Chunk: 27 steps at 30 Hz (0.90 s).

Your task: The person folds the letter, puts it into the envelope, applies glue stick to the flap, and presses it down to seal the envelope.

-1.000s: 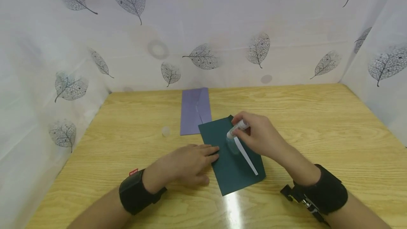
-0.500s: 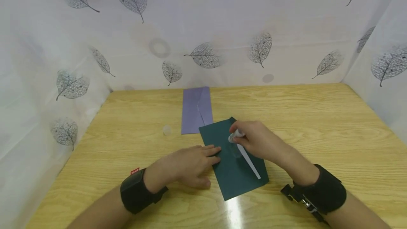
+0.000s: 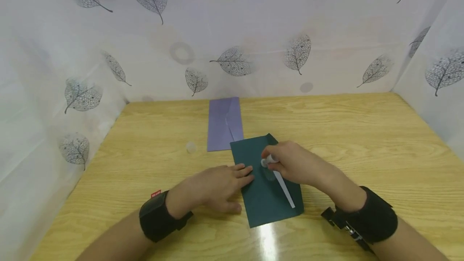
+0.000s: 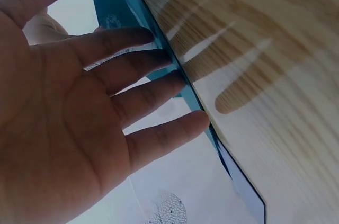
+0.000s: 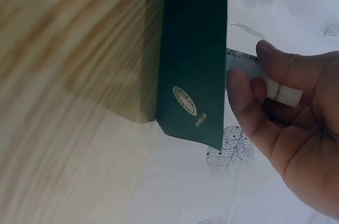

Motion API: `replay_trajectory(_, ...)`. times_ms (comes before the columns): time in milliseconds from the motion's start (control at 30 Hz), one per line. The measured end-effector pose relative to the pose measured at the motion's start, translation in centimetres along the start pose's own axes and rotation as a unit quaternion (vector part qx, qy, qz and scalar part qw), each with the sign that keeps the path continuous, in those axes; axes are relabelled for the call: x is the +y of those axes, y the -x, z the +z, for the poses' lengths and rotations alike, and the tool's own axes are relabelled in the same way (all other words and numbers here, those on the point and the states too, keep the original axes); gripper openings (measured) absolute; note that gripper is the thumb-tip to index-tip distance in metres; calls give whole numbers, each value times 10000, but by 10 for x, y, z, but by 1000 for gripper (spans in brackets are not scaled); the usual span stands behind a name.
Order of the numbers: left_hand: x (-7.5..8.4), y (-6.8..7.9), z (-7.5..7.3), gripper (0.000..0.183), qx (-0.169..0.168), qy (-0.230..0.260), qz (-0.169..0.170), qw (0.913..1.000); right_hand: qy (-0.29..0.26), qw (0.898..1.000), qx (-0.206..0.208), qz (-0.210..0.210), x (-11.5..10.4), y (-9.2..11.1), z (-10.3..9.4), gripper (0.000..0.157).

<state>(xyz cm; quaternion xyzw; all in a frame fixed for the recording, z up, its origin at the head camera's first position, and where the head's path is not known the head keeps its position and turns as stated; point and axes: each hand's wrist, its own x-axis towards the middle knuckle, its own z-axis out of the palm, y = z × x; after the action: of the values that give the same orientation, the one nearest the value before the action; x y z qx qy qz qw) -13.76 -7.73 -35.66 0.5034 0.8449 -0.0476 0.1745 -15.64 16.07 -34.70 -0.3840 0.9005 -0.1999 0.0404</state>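
Note:
A dark green envelope [image 3: 261, 202] lies at an angle on the table in the head view, a narrow white strip [image 3: 284, 190] showing along its right part. My left hand [image 3: 222, 188] rests with spread fingers at its left edge; in the left wrist view the fingertips [image 4: 198, 123] reach that edge. Between thumb and fingers, my right hand [image 3: 299, 164] grips a white glue stick [image 5: 243, 64], its end down at the envelope's upper middle, beside the strip. A raised green flap [image 5: 193, 49] with a gold emblem hides the glue stick's end in the right wrist view.
Behind the green envelope lies a purple envelope [image 3: 220, 126], its near right corner overlapped by the green one. A small round whitish piece [image 3: 191, 147] is left of it. A leaf-printed white curtain [image 3: 253, 31] borders the wooden table [image 3: 362, 132] at the back and sides.
My right hand has come slightly nearer with the glue stick, which now leans lower over the envelope. The green envelope has turned a little. My left hand stays at its edge.

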Motion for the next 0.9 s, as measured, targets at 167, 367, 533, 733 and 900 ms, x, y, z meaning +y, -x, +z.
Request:
replay_trajectory(167,4,1,0,76,-37,-166,-143,9998,11,9997,-258,22,-4,1,-4,21)
replay_trajectory(367,6,1,-1,77,-169,-208,-311,9992,-183,9980,-604,-75,-7,4,-10,20)
replay_trajectory(533,6,1,-2,77,-151,-163,-314,9993,-281,9961,-806,-229,-8,7,-13,17)
replay_trajectory(733,3,1,-1,77,-92,-43,-191,9998,-460,9937,-987,-278,-5,8,-16,16)
replay_trajectory(900,-1,0,-1,76,-171,44,-93,9998,-432,9953,-841,-192,-4,6,-14,15)
